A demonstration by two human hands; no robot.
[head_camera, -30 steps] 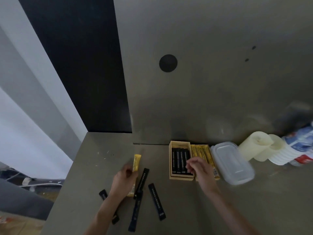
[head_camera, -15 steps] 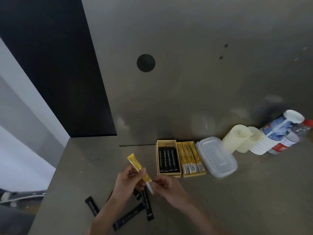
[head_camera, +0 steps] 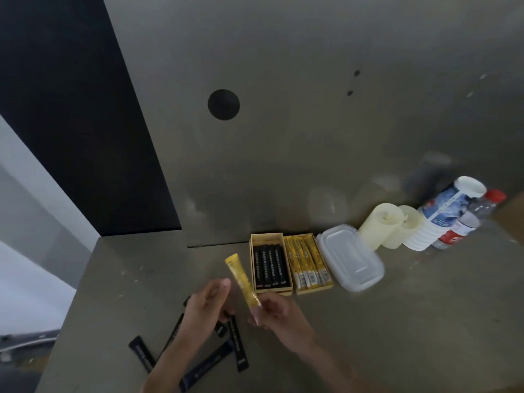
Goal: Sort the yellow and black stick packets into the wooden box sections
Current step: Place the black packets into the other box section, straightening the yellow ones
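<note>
Pinching yellow packet (head_camera: pixel 242 279) by its lower end in my right hand (head_camera: pixel 273 310); packet tilted, raised just left of wooden box (head_camera: pixel 266 236). Left hand (head_camera: pixel 205 303) relaxed beside it, holding nothing. Loose black packets (head_camera: pixel 237 346) on table (head_camera: pixel 397 321).

Pale, bare-looking wood with a matt finish on the two-section box (head_camera: pixel 267 237) at centre. In its left section, black stick packets (head_camera: pixel 269 265) in dull, smooth film with faint print; in its right section, yellow packets (head_camera: pixel 307 262) in film with a slight sheen and white ends. Same smooth yellow film on the single yellow packet (head_camera: pixel 241 279) just left of the box. Smooth, faintly shiny loose black packets (head_camera: pixel 237 344) at lower left. Cloudy, translucent plastic on the lidded container (head_camera: pixel 350 256) right of the box. Further right, waxy-looking matt cream cylinders (head_camera: pixel 378 225), a ribbed white stack of cups (head_camera: pixel 422 234) with blue print on the top one, and a clear plastic bottle (head_camera: pixel 470 219) with a red cap. Matt grey tabletop (head_camera: pixel 397 321) flecked with pale specks. Grey wall (head_camera: pixel 283 137) with a soft metallic sheen and blurred reflections. Flat matt black panel (head_camera: pixel 71 109) at upper left.
</note>
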